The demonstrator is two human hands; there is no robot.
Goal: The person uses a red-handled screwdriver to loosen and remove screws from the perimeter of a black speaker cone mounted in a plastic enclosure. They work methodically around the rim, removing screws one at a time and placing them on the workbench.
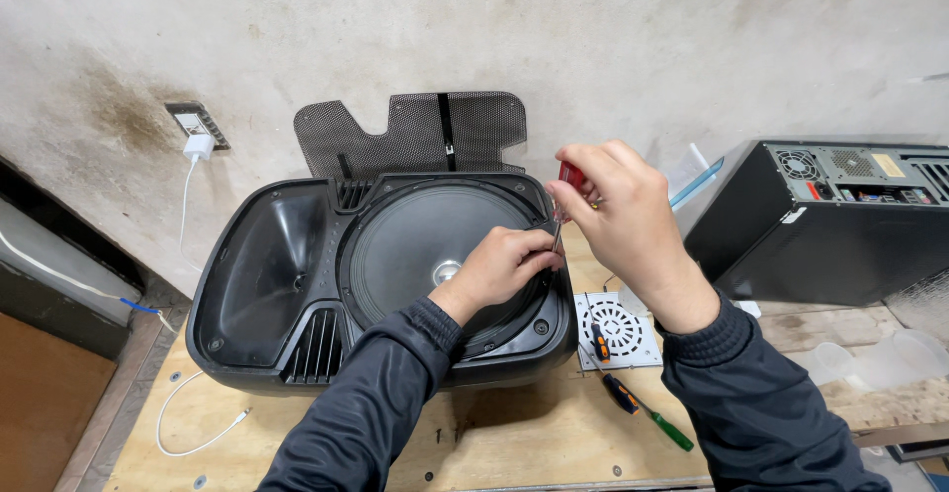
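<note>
Speaker: the speaker (297, 294) lies on its back on the wooden surface (514, 438), so the cone faces up and the rim screws are reachable.
Right hand: the right hand (618, 210) is closed around the red-handled screwdriver (570, 176), held upright over the rim.
Left hand: the left hand (504, 265) pinches the shaft near the tip, steadying it.
Grille: the grille (415, 134) leans on the wall, out of the way.
Spare tools: a green screwdriver (657, 420) lies near the right sleeve, within reach.

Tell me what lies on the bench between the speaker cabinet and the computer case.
In the head view, a white perforated plate lies between the speaker cabinet and the computer case, partly hidden by the right hand's forearm.
</note>
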